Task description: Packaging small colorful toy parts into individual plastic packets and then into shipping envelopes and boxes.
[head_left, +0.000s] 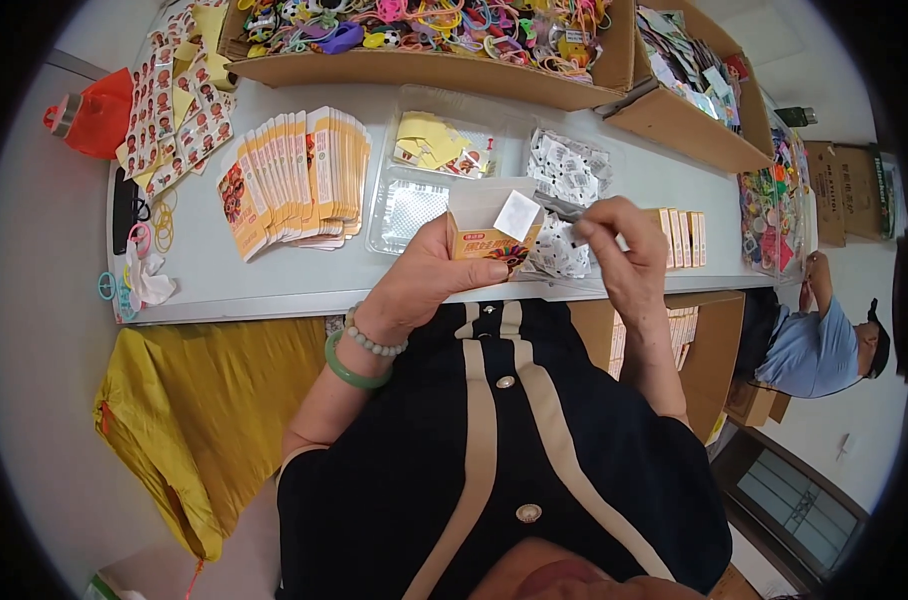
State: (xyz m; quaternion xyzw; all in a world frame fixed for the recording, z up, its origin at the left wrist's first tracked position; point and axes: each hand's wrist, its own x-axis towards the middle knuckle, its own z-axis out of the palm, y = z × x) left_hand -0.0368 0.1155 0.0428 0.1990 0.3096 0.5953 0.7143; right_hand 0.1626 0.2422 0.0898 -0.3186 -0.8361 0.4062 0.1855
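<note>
Open orange carton [484,246]: in the head view I am seeing it over the table [199,285], my left hand [429,268] gripping it, thumb across its front. My right hand [629,248] is hovering just right of its mouth, fingers pinching what looks like a grey sachet [559,207]; a white square [516,215] is showing at the opening. The carton's foreshortening is hiding its long axis.
</note>
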